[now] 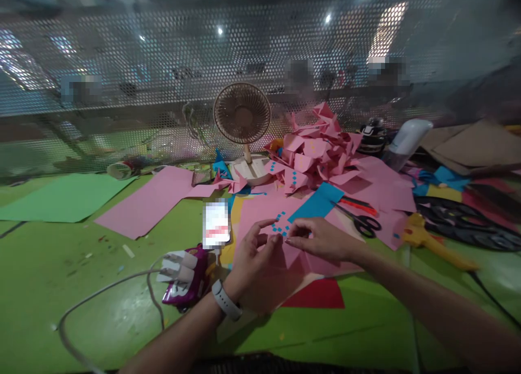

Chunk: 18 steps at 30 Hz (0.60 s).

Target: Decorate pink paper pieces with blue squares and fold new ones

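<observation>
My left hand [253, 257], with a white watch on its wrist, rests on a pink sheet of paper [303, 262] in front of me, index finger stretched toward a cluster of small blue paper squares [280, 224]. My right hand [321, 238] lies beside it on the same sheet, thumb and fingertips pinched together right at the blue squares. Whatever it pinches is too small to make out. A red sheet [321, 295] pokes out from under the pink one.
A small fan [243, 116] stands at the back, next to a heap of folded pink paper pieces [319, 149]. Black scissors [360, 219], a yellow glue gun [431, 243], a phone [216, 223], a cabled purple pack [185, 276], and green [65, 197], pink and blue sheets lie around.
</observation>
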Each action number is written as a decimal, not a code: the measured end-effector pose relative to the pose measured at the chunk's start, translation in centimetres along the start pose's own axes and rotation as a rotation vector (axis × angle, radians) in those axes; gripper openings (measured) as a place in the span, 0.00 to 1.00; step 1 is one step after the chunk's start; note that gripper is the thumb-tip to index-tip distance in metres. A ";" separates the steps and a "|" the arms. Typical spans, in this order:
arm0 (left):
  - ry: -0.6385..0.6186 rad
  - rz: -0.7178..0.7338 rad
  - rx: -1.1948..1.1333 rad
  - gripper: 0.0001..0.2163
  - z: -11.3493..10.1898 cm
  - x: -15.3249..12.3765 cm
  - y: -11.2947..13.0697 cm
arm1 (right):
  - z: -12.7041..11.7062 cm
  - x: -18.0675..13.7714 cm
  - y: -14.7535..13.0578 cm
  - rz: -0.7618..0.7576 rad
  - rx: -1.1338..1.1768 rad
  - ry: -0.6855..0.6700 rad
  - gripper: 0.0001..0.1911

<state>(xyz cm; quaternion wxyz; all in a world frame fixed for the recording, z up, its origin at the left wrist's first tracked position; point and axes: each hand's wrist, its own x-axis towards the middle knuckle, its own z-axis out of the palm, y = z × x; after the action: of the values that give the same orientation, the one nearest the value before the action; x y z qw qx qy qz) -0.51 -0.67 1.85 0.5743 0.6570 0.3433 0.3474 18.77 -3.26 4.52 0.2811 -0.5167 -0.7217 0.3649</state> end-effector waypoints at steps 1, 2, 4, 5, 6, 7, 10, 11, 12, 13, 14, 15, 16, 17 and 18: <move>-0.004 -0.004 -0.008 0.21 0.0 -0.1 0.1 | 0.0 0.0 0.0 0.000 0.002 0.002 0.08; -0.010 -0.007 -0.014 0.21 0.0 -0.1 0.2 | 0.0 -0.1 0.1 -0.002 0.000 -0.001 0.08; -0.019 -0.010 -0.019 0.22 -0.1 -0.2 0.4 | 0.0 -0.1 0.2 -0.008 -0.003 -0.017 0.09; -0.019 -0.012 -0.013 0.22 -0.1 -0.2 0.4 | 0.0 -0.1 0.2 -0.011 -0.005 -0.020 0.09; -0.017 -0.016 -0.002 0.22 -0.1 -0.2 0.5 | 0.0 -0.1 0.3 -0.017 -0.008 -0.017 0.10; -0.010 -0.024 0.010 0.22 -0.1 -0.2 0.6 | -0.1 -0.1 0.3 -0.026 -0.011 -0.009 0.10; 0.049 -0.062 0.006 0.24 -0.2 -0.2 1.1 | -0.4 0.0 0.5 -0.044 -0.019 0.024 0.10; 0.060 -0.077 -0.028 0.24 -0.2 -0.2 1.3 | -0.6 0.0 0.5 -0.043 -0.020 0.037 0.10; 0.063 -0.092 -0.072 0.24 -0.3 -0.2 1.4 | -0.9 0.1 0.5 -0.041 -0.023 0.050 0.10; 0.061 -0.108 -0.118 0.23 -0.4 -0.1 1.4 | -1.2 0.1 0.5 -0.038 -0.029 0.069 0.10; 0.050 -0.130 -0.160 0.23 -0.4 0.0 1.4 | -1.5 0.2 0.5 -0.037 -0.042 0.090 0.11; 0.029 -0.157 -0.197 0.21 -0.5 0.1 1.2 | -1.7 0.3 0.5 -0.038 -0.060 0.110 0.11; 0.005 -0.188 -0.227 0.20 -0.5 0.2 1.0 | -2.0 0.4 0.6 -0.043 -0.080 0.128 0.11; -0.019 -0.215 -0.248 0.18 -0.5 0.4 0.8 | -2.1 0.5 0.7 -0.047 -0.100 0.147 0.12; -0.047 -0.236 -0.265 0.16 -0.5 0.5 0.5 | -2.2 0.6 0.8 -0.049 -0.118 0.165 0.12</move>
<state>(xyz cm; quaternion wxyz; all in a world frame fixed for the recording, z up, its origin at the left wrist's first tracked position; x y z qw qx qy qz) -0.65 -0.01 2.44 0.7004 0.5386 0.3560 0.3043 20.78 -2.05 5.21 0.3178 -0.5429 -0.7286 0.2710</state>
